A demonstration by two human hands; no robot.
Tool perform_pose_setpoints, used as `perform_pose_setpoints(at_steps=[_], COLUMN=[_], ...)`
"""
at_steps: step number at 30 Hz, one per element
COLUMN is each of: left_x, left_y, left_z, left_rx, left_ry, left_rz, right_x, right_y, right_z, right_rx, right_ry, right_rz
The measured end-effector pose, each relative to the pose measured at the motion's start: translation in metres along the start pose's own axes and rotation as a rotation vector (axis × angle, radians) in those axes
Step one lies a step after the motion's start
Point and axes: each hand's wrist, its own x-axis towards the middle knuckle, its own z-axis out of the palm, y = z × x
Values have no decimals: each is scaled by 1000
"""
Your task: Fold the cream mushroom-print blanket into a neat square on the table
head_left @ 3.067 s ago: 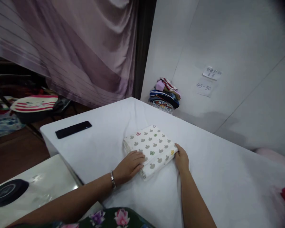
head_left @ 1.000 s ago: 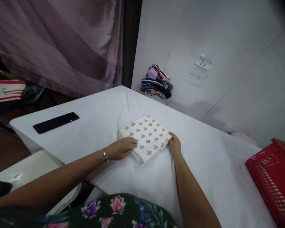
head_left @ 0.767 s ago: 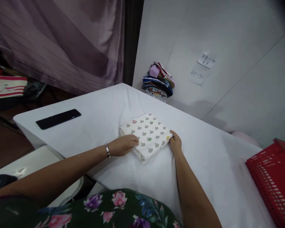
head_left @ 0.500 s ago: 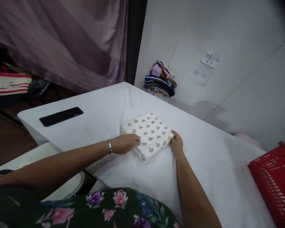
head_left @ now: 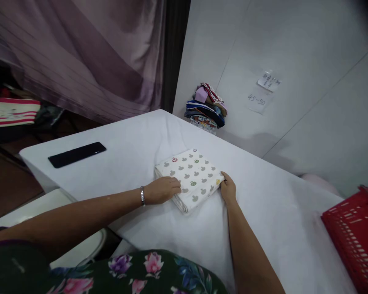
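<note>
A folded white cloth printed with grey, green, red and yellow mushrooms lies on the white-covered table in front of me. My left hand grips its near left edge, with the fingers bent over the top and the thumb hidden. At the opposite side, my right hand pinches the right corner, thumb on top and the other fingers out of sight beneath. Layers of the fold show along the cloth's left edge.
A black phone lies on the white tablecloth at left. Folded clothes are stacked beyond the far edge by the wall. A red plastic basket stands at right, and a white chair is at lower left.
The whole view has shifted slightly, so the table and hands sit a little lower. Both hands keep their places on the cloth, and its fold looks the same.
</note>
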Motion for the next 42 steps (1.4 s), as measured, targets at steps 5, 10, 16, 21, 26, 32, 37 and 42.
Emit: perform_pose_setpoints(at_steps=[5,10,16,21,26,32,37,42], left_x=[-12,-17,-19,-17,-14,-18,16,44], left_y=[6,10,14,19,26,24,5,-35], left_z=[16,21,15,16,19,6,-16,-2], left_rx=[10,3,-24,-9,-45,-229,-215,-36], left_ry=[158,248,259,280,302,250,303,103], left_rz=[-66,-87,-109,-152,-210,-263,-323,-561], right_x=[0,0,0,-1,0,16,20,-22], right_y=[3,1,-7,-13,-6,-6,-77,-132], right_z=[3,6,1,-3,2,-13,-18,24], right_rx=[-17,-15,11,115,82,103,-104,-302], right_ry=[7,37,10,41,73,-45,41,-276], right_rz=[-50,-43,-4,77,72,58,-249,-334])
